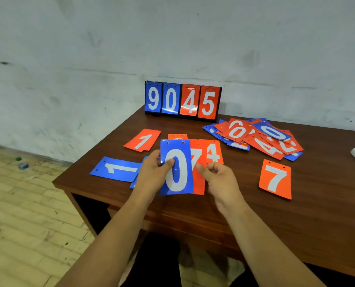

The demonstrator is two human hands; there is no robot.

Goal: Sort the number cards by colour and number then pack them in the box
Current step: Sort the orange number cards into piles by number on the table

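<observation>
Whitewashed wall behind, brown table below, loose cards spread across it. At frame centre my left hand grips the blue 0 card, thumb across its face, over a red 7 card; my right hand pinches that fan's right edge. I should peel the 0 off cleanly and start a blue place near the blue 1 card at left. The unsorted heap at upper right hides most numbers; no box is visible.
</observation>
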